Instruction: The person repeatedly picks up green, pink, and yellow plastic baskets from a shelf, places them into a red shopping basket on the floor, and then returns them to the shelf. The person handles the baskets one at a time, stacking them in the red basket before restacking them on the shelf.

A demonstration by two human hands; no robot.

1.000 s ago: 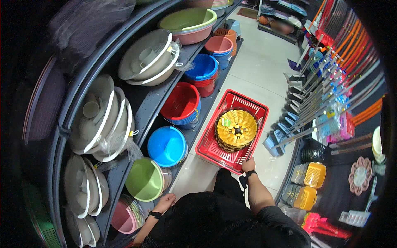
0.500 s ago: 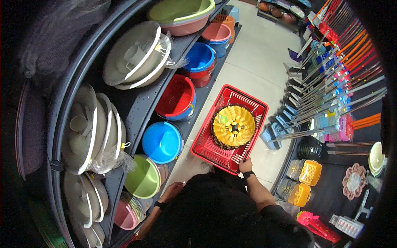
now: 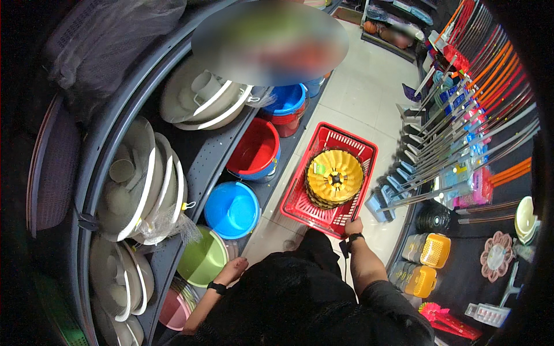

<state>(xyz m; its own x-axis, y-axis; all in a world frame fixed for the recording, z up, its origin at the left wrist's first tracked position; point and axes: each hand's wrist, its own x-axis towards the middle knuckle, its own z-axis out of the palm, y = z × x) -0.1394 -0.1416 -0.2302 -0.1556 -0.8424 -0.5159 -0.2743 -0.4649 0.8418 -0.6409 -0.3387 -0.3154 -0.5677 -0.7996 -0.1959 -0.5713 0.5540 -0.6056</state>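
My right hand (image 3: 353, 226) is closed on the near right rim of a red plastic shopping basket (image 3: 294, 209), which hangs ahead of me over the floor. Inside the basket sits a stack of round yellow woven-look baskets (image 3: 336, 176) with scalloped sides, dark trim and a small green label. My left hand (image 3: 234, 270) hangs at my side, its fingers loosely curled, with nothing visible in it. It is nearest to a light green bucket (image 3: 202, 258) on the lower shelf and seems apart from it.
Left, a dark shelf (image 3: 210, 150) carries pale basins (image 3: 128, 190), with a blue bucket (image 3: 232, 210) and red bucket (image 3: 254, 147) below. Mops (image 3: 444, 138) line the right side, their heads jutting toward the tiled aisle (image 3: 358, 75). Yellow baskets (image 3: 434, 251) stand nearby. A blurred patch hides the upper shelf.
The red basket sits slightly further right in view, still gripped by my right hand. My left forearm shows more, and a leg has come forward beneath me. The left shelf has shifted rightward in view.
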